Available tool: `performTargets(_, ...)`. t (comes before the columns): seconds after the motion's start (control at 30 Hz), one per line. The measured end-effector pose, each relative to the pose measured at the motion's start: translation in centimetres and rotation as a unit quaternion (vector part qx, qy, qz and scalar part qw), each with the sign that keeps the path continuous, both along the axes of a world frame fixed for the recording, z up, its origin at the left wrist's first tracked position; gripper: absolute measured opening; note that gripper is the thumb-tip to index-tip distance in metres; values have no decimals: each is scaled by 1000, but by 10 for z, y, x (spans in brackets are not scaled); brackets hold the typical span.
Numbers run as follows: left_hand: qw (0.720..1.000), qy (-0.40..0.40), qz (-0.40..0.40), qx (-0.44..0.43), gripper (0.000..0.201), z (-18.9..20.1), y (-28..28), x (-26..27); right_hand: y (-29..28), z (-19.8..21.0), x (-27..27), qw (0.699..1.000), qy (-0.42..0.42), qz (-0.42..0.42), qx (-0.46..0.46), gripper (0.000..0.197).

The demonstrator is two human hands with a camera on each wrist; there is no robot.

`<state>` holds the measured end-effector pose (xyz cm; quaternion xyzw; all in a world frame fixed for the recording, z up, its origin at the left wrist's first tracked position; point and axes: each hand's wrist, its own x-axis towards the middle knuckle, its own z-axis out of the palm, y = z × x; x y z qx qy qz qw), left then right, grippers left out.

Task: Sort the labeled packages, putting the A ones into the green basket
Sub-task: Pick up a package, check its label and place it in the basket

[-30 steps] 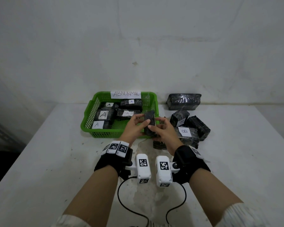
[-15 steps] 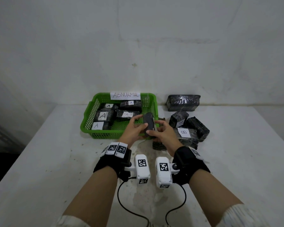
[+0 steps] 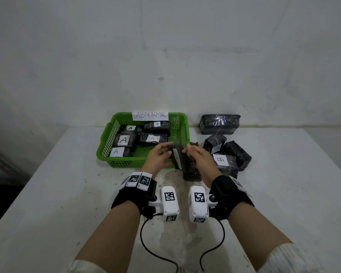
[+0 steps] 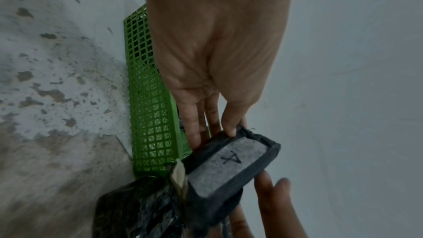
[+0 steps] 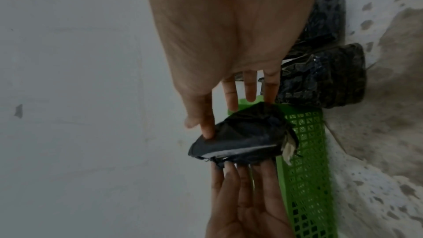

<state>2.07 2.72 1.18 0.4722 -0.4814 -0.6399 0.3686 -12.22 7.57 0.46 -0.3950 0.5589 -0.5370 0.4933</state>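
Note:
Both hands hold up a small black package [image 3: 178, 158] in front of the green basket's [image 3: 104, 142] right front corner. In the left wrist view its white label [image 4: 228, 166] reads A. My left hand [image 3: 165, 150] pinches the package's left end, thumb on the edge and fingers behind it. My right hand [image 3: 187, 152] touches the other end with straight, spread fingers [image 5: 228, 95]. The basket carries an "ABNORMAL" sign and holds several black packages [image 3: 124, 139] labelled A.
Right of the basket lies a pile of black packages, one labelled B [image 3: 221, 160], with a larger one [image 3: 220, 124] against the wall. Another dark package [image 3: 192, 174] lies on the white table just under my hands. The table's edges are at far left and right.
The package has been turned between my hands, so the edge of its white label now shows. Both hands stayed by the basket's front right corner.

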Motion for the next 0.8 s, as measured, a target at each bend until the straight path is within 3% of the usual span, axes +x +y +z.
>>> performTargets(0.13,1000,5,-21,-16,34,0,1,0,-2,-2,1,1000,-1,-5,13,15)
performTargets(0.27,999,28,-37,3,30,3,2,-2,-2,-2,5,996,-43,9,78,41)
performTargets(0.33,998,43,-42,16,27,5,3,-3,-2,-1,7,995,-44,19,90,42)
performTargets(0.53,997,41,-58,20,29,5,3,-6,-1,-1,8,998,-21,0,66,39)
performTargets(0.67,999,16,-36,-8,32,6,-1,-6,0,0,8,994,-74,42,67,35)
performTargets(0.8,999,29,-30,-11,32,7,-2,-6,2,-1,6,993,-94,55,48,46)
